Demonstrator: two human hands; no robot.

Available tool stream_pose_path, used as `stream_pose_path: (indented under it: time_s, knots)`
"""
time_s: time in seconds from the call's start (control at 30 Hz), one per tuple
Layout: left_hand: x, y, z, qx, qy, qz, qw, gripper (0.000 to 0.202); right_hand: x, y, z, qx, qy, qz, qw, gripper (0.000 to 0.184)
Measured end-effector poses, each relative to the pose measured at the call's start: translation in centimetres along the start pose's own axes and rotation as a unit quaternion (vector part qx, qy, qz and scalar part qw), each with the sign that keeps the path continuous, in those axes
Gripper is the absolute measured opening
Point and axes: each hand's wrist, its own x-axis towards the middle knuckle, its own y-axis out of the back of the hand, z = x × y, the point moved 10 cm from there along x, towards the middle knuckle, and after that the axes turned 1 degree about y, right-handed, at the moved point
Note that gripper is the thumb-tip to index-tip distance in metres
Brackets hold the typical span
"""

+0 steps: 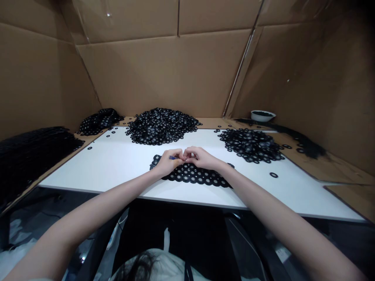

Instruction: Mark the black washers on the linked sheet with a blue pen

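Both my hands meet over a flat black sheet of joined rings (196, 176) that lies on the white table top (117, 164). My left hand (168, 160) is closed in a pinch and a small dark blue piece shows between its fingers. My right hand (200, 157) is closed too, fingertips pressed against the left hand's; what it holds is hidden. The sheet lies partly under both hands and wrists.
A big heap of black rings (161, 125) lies at the back centre, a smaller heap (250, 144) at the right, loose rings (273, 175) near it. Stacked black sheets (32, 146) fill the left side. A white bowl (263, 115) stands far right. Cardboard walls surround the table.
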Motion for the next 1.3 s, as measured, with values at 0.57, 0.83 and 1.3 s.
stream_pose_path:
  time_s: [0.57,0.83,1.3]
  knots:
    - [0.1,1.2,-0.9,-0.075,0.029,0.055,0.995,0.009,-0.4,0.1,0.1,-0.017,-0.032,-0.04,0.999,0.027]
    - [0.0,1.4,-0.6,-0.072,0.037,0.064,0.995,0.011,-0.5,-0.2,0.4,0.004,-0.033,-0.056,0.998,0.035]
    - [-0.1,1.5,-1.0,-0.072,0.051,0.069,0.994,0.013,-0.5,-0.2,0.4,0.02,-0.034,-0.059,0.997,0.035]
